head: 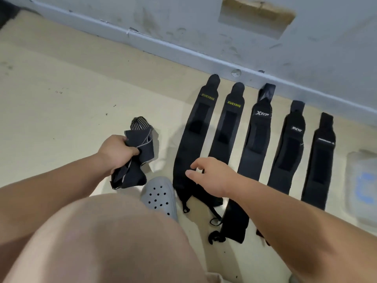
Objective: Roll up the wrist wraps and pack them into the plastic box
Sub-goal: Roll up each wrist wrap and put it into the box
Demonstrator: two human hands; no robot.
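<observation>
Five black wrist wraps lie flat on the floor (61,99), side by side, each with its long axis running straight away from me toward the wall (204,27). The first wrap (195,129), lettered in yellow, lies directly below the fingertips of my right hand (212,176); its far end points ahead of the hand, and its near end with a small loop (186,210) lies back toward my body. My right hand is loose and spread, holding nothing, and I cannot tell whether it touches the fabric or hangs just above it. The second wrap (226,129), also lettered in yellow, passes under the same hand. To the right of that hand come the third wrap (257,135), the fourth wrap (287,148) and the fifth wrap (320,160). Beyond them, well apart from the hand on its right, is the translucent plastic box (361,180), at the edge of view and blurred. My left hand (118,152), to the left of the row, grips a crumpled wrap (140,148) with pale stitching, bunched rather than rolled. Between my two hands, nearer me, is a grey perforated shoe (161,197). I judge that the right hand is the nearer one for the first wrap, and that rolling would run along its length, near end toward the wall.
</observation>
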